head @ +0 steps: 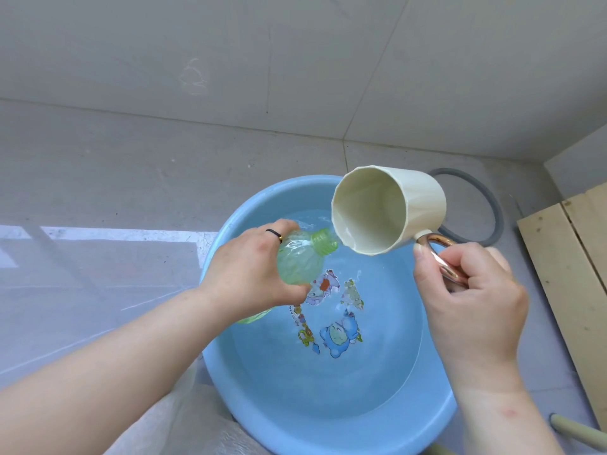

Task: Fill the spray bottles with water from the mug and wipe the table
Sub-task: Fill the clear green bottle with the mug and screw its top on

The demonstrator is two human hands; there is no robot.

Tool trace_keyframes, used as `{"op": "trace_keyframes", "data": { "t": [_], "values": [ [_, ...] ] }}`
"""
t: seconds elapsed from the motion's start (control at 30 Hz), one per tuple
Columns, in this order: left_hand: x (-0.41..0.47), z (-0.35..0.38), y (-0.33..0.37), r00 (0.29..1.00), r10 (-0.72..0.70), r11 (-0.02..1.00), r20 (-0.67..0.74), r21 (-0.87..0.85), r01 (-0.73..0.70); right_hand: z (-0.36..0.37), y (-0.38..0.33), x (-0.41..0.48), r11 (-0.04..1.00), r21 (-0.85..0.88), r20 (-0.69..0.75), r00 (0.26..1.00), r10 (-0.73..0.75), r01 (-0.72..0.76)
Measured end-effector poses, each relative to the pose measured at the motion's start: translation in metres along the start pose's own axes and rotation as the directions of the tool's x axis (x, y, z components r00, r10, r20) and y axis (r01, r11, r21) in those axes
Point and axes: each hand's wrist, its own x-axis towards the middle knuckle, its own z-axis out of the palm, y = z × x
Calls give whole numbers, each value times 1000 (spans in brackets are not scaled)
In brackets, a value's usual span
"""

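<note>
Hands, two, bare, both working above a blue basin (345,431) that stands on a grey tiled floor (131,165).

Left hand (253,274): grip closed round the body of a green plastic bottle (300,261), fingers curled over its top side and thumb beneath. A dark ring (274,234) sits on one finger. The forearm reaches in from the lower left. The bottle is translucent and uncapped; it lies tilted, its threaded neck (325,241) pointing up and right.

Right hand (473,300): grip pinching the copper-coloured handle (440,254) of a cream mug (387,210), thumb pressed along the handle's outer curve and fingers curled through it. The wrist is raised and the forearm comes in from the lower right. The mug is tipped steeply, its mouth facing left, with its lower lip just beside the bottle neck; a little water shines on its lower inner wall.

Basin: holds shallow water over cartoon prints on its bottom.

Surroundings: grey hose (492,205) looped behind the basin; wooden boards (565,257) at the right.
</note>
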Motion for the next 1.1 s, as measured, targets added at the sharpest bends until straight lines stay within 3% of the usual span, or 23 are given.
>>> {"op": "trace_keyframes", "data": {
  "t": [1.1],
  "values": [
    [-1, 2, 0, 1000, 22, 1000, 4, -8, -22, 0, -6, 1, 980, -89, -43, 982, -184, 179]
  ]
}}
